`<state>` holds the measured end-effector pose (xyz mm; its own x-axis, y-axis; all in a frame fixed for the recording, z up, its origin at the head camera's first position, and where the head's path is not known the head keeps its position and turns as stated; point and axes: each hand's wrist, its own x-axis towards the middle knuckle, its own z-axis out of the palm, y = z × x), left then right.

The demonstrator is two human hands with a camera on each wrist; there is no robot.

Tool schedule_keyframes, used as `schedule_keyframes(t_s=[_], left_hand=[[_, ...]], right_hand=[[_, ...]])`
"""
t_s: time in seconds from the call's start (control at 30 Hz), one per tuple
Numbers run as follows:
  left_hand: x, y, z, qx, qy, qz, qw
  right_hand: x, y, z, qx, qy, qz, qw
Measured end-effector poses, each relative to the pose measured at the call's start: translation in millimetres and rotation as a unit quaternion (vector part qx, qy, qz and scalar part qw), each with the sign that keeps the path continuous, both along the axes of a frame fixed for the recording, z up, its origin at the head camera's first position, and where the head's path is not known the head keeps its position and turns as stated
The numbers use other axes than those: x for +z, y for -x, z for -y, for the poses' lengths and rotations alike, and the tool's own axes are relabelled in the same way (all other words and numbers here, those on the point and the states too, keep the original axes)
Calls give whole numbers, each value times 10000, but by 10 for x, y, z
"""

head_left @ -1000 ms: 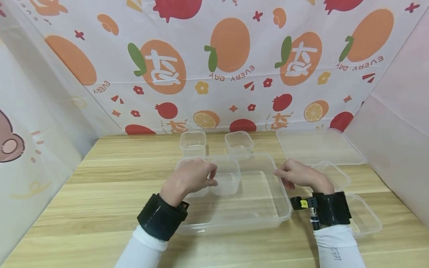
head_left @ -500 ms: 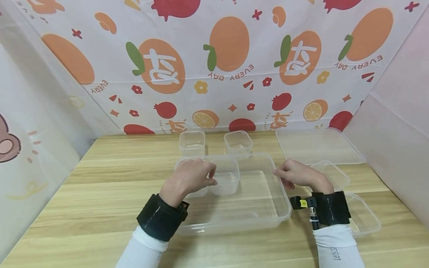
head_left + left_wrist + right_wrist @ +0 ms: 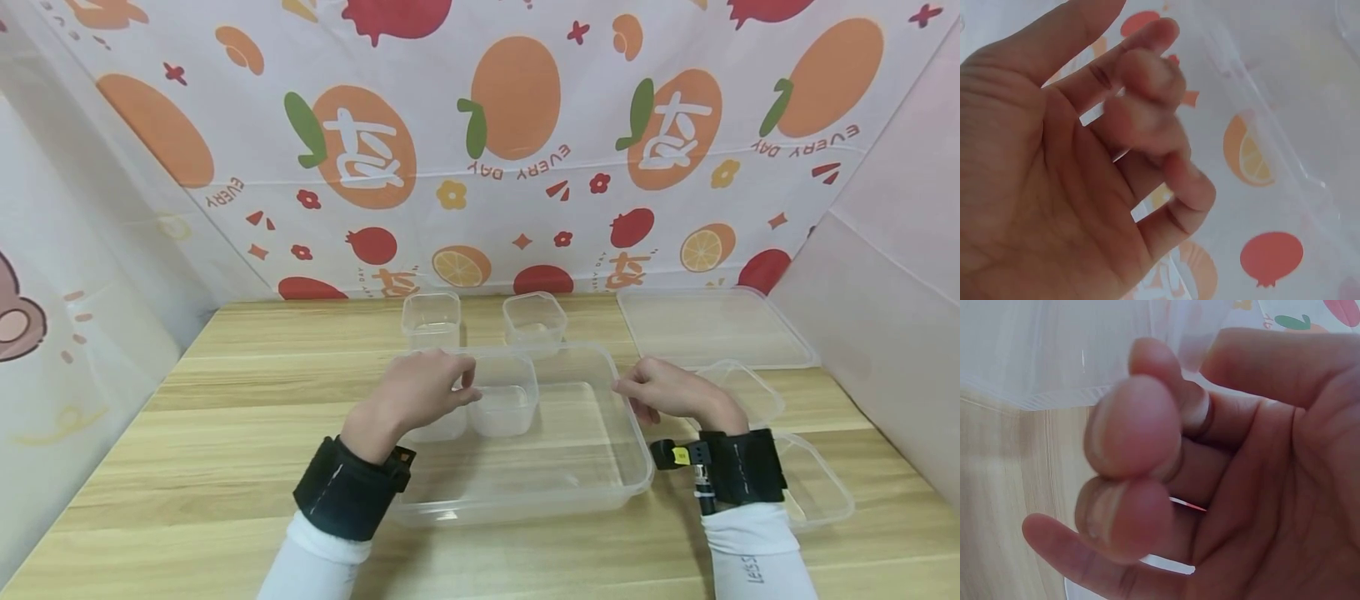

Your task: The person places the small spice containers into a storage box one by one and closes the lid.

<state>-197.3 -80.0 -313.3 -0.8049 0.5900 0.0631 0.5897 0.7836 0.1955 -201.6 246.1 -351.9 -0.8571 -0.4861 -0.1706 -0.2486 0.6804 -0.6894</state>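
Note:
A large clear plastic food container [image 3: 525,505] lies on the wooden table with two small clear containers inside it. The right one of these [image 3: 504,417] shows well; my left hand covers much of the left one [image 3: 438,430]. Over them hovers my left hand [image 3: 411,393], its fingers loosely bent with nothing between them, as the left wrist view also shows. At the large container's right rim, my right hand [image 3: 667,390] pinches the edge between thumb and index finger. In the right wrist view the container's wall [image 3: 1054,356] passes by those fingertips.
Two more small containers, one left [image 3: 431,320] and one right [image 3: 535,320], stand behind the large one. At the back right lies a large flat lid [image 3: 716,325]. Smaller lids [image 3: 742,392] [image 3: 813,479] lie near my right wrist. A fruit-print cloth [image 3: 517,108] closes off the back.
My left hand has shifted slightly left and opened away from the small containers' rims. My right hand stays at the large container's rim.

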Motion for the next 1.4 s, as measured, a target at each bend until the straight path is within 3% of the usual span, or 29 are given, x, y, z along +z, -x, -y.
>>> schedule_keyframes(t_s=[0.33, 0.6, 0.87, 1.07, 1.4], left_hand=[[121, -24, 193, 228, -573, 292, 9977], [207, -91, 361, 288, -840, 256, 9957], [290, -121, 601, 570, -983, 292, 9931], [264, -45, 776, 709, -1042, 358, 9914], [133, 59, 1007, 1225, -604, 1032, 9852]], right_hand=[[1, 12, 6, 6, 27, 33, 10000], [17, 10, 13, -10, 32, 16, 10000], [5, 11, 7, 18, -41, -13, 10000], [-12, 0, 11, -27, 38, 64, 10000], [9, -2, 4, 134, 89, 87, 9998]])
